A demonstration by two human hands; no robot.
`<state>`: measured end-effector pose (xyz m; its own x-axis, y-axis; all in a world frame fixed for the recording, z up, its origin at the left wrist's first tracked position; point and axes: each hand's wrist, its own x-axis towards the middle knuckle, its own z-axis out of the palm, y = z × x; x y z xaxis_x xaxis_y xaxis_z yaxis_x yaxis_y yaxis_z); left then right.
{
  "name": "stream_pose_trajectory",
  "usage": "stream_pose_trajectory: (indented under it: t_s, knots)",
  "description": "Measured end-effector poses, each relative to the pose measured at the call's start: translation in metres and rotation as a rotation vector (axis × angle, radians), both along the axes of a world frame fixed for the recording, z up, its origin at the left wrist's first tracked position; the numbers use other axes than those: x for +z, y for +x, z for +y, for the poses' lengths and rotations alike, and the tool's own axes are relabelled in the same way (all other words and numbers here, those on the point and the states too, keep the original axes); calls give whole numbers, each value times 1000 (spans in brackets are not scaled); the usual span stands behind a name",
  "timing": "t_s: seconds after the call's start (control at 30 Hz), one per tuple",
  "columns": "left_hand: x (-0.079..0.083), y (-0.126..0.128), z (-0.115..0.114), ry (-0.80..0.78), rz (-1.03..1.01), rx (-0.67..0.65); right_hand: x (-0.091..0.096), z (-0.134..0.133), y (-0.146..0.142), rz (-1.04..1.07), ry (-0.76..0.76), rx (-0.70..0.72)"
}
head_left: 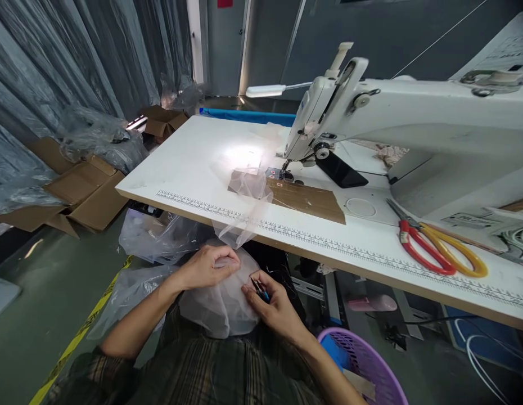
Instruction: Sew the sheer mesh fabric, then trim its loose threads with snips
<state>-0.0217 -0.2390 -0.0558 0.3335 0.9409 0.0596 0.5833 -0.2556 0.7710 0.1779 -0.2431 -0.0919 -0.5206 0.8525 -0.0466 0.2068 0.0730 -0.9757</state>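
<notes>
A bundle of sheer white fabric [221,306] lies in my lap below the table edge. My left hand [208,266] is closed, pinching the top of that fabric. My right hand [275,304] is closed on small dark thread snips [260,289] with a blue handle, their tip touching the fabric. A strip of the same sheer fabric [248,185] runs up over the table edge to the needle of the white sewing machine [329,121].
On the white table [189,163] lie a brown cardboard sheet [307,199] and red and yellow scissors [438,247]. A purple basket [363,365] stands at my right knee. Cardboard boxes [82,191] and plastic bags sit on the floor to the left.
</notes>
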Motion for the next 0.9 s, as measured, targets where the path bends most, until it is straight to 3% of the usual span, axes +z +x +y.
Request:
stream_pose_trajectory:
  t_s: [0.13, 0.27, 0.37, 0.43, 0.53, 0.63, 0.77, 0.9]
  knots:
    - [-9, 12, -16, 400, 445, 110, -19, 4, 17, -184, 131, -123]
    - [6, 21, -26, 694, 445, 204, -26, 8, 29, -305, 225, -115]
    - [17, 28, -12, 782, 492, 421, -16, 14, 34, -315, 297, -200]
    - [18, 33, 3, 766, 550, 467, -3, 19, 34, -249, 331, -243]
    - [14, 33, 20, 788, 471, 398, 20, 25, 31, -152, 381, -258]
    - [17, 19, 19, 865, 241, 309, 43, 26, 25, -98, 417, -273]
    - [39, -12, -15, 882, 59, 137, 64, 23, 13, -45, 388, -232]
    - [56, -21, -58, 726, 200, -108, 69, 18, -5, -29, 243, -34]
